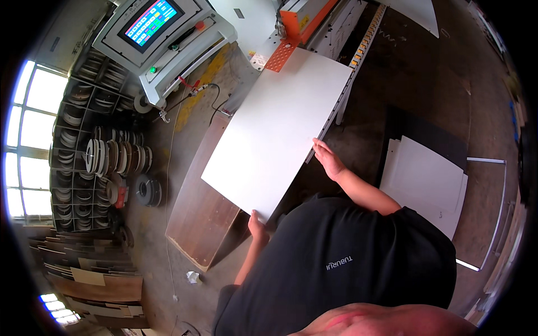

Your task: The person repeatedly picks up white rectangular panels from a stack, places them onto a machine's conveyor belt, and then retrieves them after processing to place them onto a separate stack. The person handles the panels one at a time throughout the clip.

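A large white board [280, 129] lies flat, its far end under the perforated orange guard [282, 54] of a machine. My left hand [256, 225] grips the board's near edge close to the corner, thumb on top and the other fingers hidden below. Against the board's right edge rests my right hand [329, 161], with its fingers stretched out rather than wrapped around it. The board's right side runs along a rail with a row of small yellowish rollers [361, 53].
A control panel with a lit screen [150, 23] stands at the far left. Below the board sits a brown wooden bench [196, 224]. Racks of edging rolls [115, 157] line the left. Stacked white panels [423, 185] lie to the right, beside a metal frame [499, 213].
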{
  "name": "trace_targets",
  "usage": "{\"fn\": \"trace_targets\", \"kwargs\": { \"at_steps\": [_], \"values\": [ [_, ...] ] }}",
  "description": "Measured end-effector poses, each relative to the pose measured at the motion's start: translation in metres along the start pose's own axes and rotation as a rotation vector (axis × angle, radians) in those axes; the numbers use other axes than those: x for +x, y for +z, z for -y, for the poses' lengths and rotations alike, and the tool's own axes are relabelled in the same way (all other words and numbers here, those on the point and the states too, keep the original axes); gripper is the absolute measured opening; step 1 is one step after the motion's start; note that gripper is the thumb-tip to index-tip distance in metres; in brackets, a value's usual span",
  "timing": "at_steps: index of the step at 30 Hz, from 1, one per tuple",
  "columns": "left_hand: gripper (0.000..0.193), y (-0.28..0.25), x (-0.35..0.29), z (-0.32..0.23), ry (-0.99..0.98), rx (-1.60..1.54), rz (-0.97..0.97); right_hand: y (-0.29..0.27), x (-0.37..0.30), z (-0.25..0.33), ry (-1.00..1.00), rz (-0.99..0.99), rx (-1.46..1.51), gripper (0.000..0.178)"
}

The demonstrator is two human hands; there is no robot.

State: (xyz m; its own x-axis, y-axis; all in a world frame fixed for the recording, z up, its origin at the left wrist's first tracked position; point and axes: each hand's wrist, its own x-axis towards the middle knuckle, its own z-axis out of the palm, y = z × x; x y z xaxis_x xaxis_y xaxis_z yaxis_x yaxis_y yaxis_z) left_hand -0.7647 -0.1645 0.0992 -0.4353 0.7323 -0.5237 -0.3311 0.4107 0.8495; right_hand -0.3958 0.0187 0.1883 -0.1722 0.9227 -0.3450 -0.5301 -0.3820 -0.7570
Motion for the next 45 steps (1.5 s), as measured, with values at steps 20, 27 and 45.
{"fn": "trace_targets", "kwargs": {
  "at_steps": [20,27,45],
  "values": [
    [0.045,0.207,0.022,-0.071,-0.301,0.217,0.258,-0.183,-0.064,-0.072,0.009,-0.369,-0.745,0.037],
    [0.038,0.219,0.047,-0.06,0.026,0.561,0.589,-0.315,-0.346,-0.232,0.652,-0.352,-1.124,0.043],
    [0.028,0.463,-0.022,0.182,0.432,1.816,1.722,-0.287,-0.424,-0.261,0.449,-0.92,-0.612,0.037]
  ]
}}
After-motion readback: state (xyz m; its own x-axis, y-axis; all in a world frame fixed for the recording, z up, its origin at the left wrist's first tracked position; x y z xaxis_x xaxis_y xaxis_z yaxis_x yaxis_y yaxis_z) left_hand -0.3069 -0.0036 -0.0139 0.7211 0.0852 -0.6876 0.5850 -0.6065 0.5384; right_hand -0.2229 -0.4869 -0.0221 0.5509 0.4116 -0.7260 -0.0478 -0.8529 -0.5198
